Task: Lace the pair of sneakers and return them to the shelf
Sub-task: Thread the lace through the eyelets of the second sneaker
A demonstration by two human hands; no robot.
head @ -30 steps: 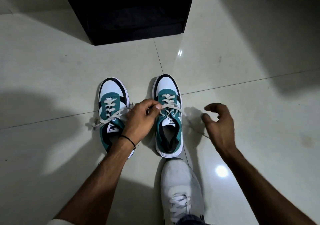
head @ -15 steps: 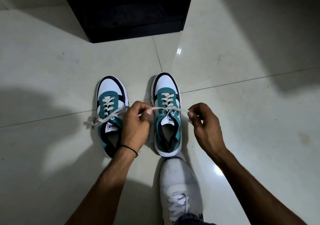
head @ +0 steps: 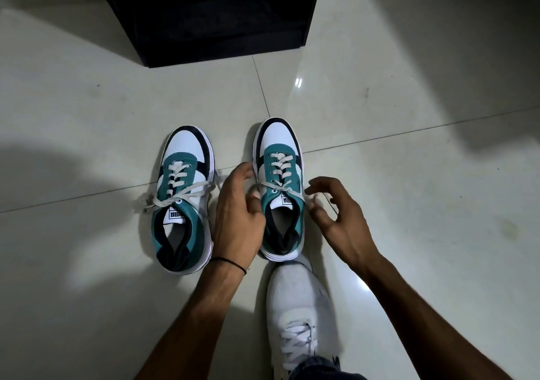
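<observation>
White shoe (head: 295,297) just behind right sneaker (head: 279,139); black shelf (head: 204,14) beyond.

Two white, teal and black sneakers on the floor (head: 394,218), just in front of the black shelf (head: 210,14).
The left sneaker (head: 182,213) and the right sneaker (head: 282,221) stand upright side by side, a little apart, with toes toward the shelf. Pale laces criss-cross both. The left lace (head: 175,197) crosses loosely and its ends spill over both sides. The right lace (head: 277,188) stretches out sideways above the tongue.
</observation>
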